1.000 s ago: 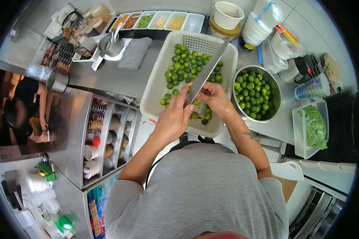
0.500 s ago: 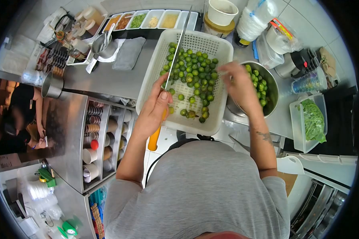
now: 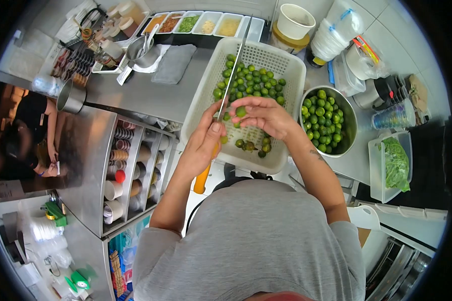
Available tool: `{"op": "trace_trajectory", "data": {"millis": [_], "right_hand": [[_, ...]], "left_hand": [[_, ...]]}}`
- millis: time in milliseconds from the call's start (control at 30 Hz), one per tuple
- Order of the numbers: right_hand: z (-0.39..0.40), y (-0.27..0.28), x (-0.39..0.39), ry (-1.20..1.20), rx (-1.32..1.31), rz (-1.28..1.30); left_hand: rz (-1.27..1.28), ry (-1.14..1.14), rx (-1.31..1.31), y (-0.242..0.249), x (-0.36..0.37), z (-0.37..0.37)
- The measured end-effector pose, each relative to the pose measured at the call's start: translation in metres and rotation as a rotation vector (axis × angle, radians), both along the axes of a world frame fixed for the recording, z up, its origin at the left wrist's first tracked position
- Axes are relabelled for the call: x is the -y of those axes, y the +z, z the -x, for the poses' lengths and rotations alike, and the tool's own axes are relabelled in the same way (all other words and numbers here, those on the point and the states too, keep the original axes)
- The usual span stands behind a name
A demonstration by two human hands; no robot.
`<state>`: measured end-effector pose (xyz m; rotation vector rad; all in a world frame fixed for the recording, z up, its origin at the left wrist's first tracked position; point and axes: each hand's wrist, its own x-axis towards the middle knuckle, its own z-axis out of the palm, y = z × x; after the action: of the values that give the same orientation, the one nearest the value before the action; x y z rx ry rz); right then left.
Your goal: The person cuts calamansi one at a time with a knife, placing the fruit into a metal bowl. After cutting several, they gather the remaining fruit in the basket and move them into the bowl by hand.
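Observation:
My left hand (image 3: 205,140) is closed around a long knife (image 3: 232,75) with an orange handle (image 3: 202,179), its blade pointing up and away over the white basket (image 3: 292,105). Small green limes (image 3: 256,80) lie in the basket. Over its near part, my right hand (image 3: 263,116) holds one lime (image 3: 241,111) at its fingertips, close beside the blade. To the right of the basket stands a steel bowl (image 3: 353,125) full of limes (image 3: 322,118).
Food trays (image 3: 189,23) line the counter's back. A grey cloth (image 3: 174,64) and small pot (image 3: 143,54) are at left. A tub of greens (image 3: 396,163) stands at right. Another person (image 3: 32,120) is at far left.
My right hand has moved left from the bowl's edge to beside the knife, with a lime now at its fingers. The view has shifted slightly. My left hand still grips the knife.

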<state>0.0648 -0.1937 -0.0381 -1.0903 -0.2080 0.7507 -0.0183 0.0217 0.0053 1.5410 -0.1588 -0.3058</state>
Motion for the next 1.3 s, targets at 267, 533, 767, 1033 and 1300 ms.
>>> {"op": "trace_trajectory", "data": {"millis": [267,533,767,1033,1300], "right_hand": [[0.011,-0.009,0.000,-0.201,-0.041,-0.185],[0.024,-0.015,-0.008,-0.287,-0.151,-0.336],[0.021,-0.027,-0.004,-0.223,-0.248,-0.412],[0.026,-0.016,-0.014,-0.463,0.101,-0.081],[0.025,-0.018,-0.015,-0.583,0.043,-0.118]], "left_hand": [[0.025,-0.046,-0.018,-0.002,0.012,-0.004],[0.066,-0.104,-0.032,-0.006,0.029,-0.008],[-0.019,-0.031,-0.002,-0.020,0.026,-0.012],[-0.200,-0.010,-0.064,-0.009,0.017,0.000],[-0.584,-0.078,0.178,-0.001,0.022,0.015]]}}
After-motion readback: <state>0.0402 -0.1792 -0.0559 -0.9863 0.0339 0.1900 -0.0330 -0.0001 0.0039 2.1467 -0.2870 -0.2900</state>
